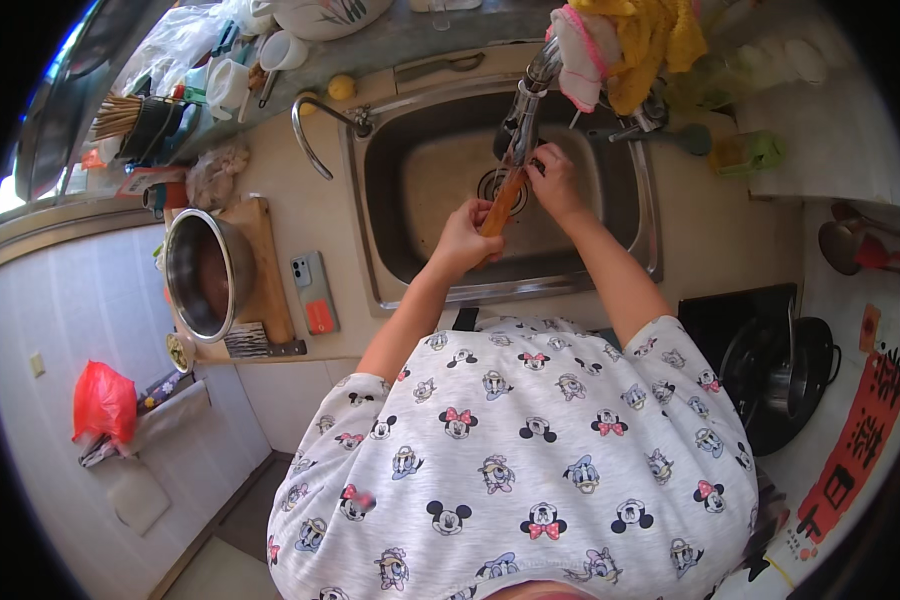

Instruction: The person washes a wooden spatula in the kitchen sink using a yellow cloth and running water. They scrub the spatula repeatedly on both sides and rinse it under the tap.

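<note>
Over the steel sink (450, 161), my left hand (469, 238) grips the lower end of a long orange vegetable, possibly a carrot (504, 201). Its upper end lies in the water stream below the spout of the chrome faucet (526, 109). My right hand (553, 176) is at that upper end, its fingers bent around something small and dark that I cannot identify; whether it also touches the orange piece is unclear. The drain (521, 196) shows partly behind the orange piece.
Left of the sink lie a phone (315, 292), a wooden cutting board (266, 262), a deep steel pot (208, 274) and a knife (259, 343). A thin curved tap (311, 142) stands at the sink's back left corner. Cloths (630, 52) hang over the faucet. A black wok (802, 382) sits at right.
</note>
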Demonstrator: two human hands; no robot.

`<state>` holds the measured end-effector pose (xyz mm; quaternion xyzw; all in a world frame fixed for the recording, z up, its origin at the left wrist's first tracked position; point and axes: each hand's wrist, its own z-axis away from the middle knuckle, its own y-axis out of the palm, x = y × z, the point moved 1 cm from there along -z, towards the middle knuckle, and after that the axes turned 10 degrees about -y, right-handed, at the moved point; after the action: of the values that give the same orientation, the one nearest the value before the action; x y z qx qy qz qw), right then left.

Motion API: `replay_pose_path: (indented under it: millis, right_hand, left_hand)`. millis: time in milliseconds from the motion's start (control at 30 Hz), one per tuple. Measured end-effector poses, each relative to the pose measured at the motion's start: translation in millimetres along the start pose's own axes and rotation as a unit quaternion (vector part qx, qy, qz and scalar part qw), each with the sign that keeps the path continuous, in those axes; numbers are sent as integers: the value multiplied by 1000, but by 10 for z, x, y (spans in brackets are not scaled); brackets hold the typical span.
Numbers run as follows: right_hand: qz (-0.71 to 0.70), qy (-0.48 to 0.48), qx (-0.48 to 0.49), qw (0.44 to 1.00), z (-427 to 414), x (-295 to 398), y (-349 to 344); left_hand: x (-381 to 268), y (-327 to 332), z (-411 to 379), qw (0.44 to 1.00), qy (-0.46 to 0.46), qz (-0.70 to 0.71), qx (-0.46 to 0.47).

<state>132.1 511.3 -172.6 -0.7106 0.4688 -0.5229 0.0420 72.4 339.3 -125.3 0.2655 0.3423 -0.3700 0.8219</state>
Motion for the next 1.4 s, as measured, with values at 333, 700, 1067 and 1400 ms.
replay_pose_path:
  millis: [333, 700, 1067, 1400]
  right_hand:
    - [41, 59, 11, 997, 105, -131, 150]
    - [46, 68, -28, 996, 93, -104, 270]
    - [38, 45, -5, 998, 113, -13, 224]
    - [24, 34, 46, 998, 64, 282, 151]
  left_hand:
    - [93, -152, 341, 997, -51, -50, 19]
    - [116, -72, 391, 999, -35, -39, 0]
    - [112, -150, 440, 999, -22, -25, 12]
    - [87, -168, 373, 999, -25, -33, -15]
